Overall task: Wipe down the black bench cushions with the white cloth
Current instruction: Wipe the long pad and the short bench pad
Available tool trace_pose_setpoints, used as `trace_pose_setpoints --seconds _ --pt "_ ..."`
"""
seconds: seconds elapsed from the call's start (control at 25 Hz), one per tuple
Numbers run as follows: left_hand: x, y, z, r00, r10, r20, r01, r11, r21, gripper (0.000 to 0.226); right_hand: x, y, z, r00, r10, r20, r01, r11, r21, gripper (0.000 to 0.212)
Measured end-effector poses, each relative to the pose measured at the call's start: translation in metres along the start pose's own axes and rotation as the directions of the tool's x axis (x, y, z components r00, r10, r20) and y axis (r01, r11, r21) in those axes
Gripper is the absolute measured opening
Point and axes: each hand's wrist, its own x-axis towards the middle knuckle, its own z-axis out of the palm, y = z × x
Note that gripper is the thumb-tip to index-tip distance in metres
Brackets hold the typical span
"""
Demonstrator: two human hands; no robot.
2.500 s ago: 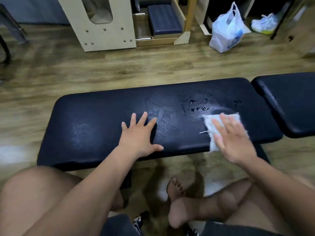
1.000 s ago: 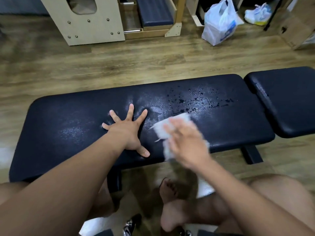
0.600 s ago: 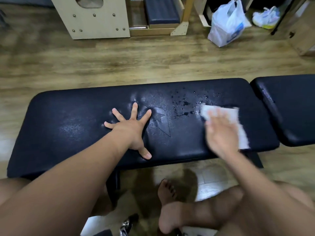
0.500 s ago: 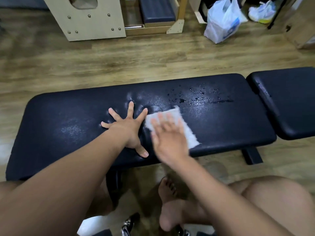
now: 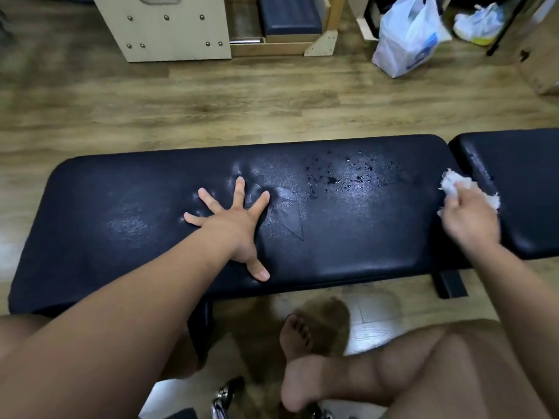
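A long black bench cushion (image 5: 121, 207) stretches across the view, with a second black cushion (image 5: 520, 176) butting up at its right end. Water droplets (image 5: 348, 179) glisten on the long cushion right of centre. My left hand (image 5: 233, 228) presses flat on the middle of that cushion, fingers spread wide. My right hand (image 5: 470, 219) grips the bunched white cloth (image 5: 452, 182) at the long cushion's right end, over the gap between the two cushions. Part of the cloth is hidden under my fingers.
Wooden floor lies beyond the bench. A pale wooden apparatus (image 5: 169, 28) with a dark pad stands at the back, and a white plastic bag (image 5: 405, 37) sits at the back right. My bare foot (image 5: 302, 358) and knees are under the near edge, beside a bench leg (image 5: 450, 282).
My right hand swept the cloth from beside my left hand to the cushion's right end, and the cloth went from spread flat to bunched. My left hand stayed planted.
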Motion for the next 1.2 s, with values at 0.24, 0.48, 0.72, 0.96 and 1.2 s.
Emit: trace_pose_setpoints --seconds 0.24,0.48,0.72,0.96,1.2 --pt "0.000 -0.001 0.001 1.000 -0.005 -0.007 0.004 0.999 -0.032 0.153 -0.160 -0.203 0.054 0.804 -0.576 0.146 0.573 0.817 0.067 0.057" --pt "0.000 -0.002 0.000 1.000 0.009 0.026 -0.009 1.000 -0.003 0.160 -0.055 -0.077 0.033 0.861 -0.508 0.009 0.507 0.860 -0.062 0.052" --pt "0.008 0.002 -0.004 0.990 -0.046 0.135 0.048 0.999 -0.014 0.164 -0.010 -0.049 0.006 0.991 -0.118 -0.068 0.115 0.993 -0.034 0.060" --pt "0.005 0.010 -0.013 0.972 -0.111 0.207 0.106 0.994 0.032 0.160 -0.124 -0.234 0.054 0.762 -0.625 0.169 0.605 0.780 0.157 0.054" --pt "0.011 0.010 -0.014 0.970 -0.093 0.226 0.096 0.995 -0.002 0.166 0.014 -0.068 0.019 0.886 -0.460 0.066 0.464 0.871 -0.164 0.057"
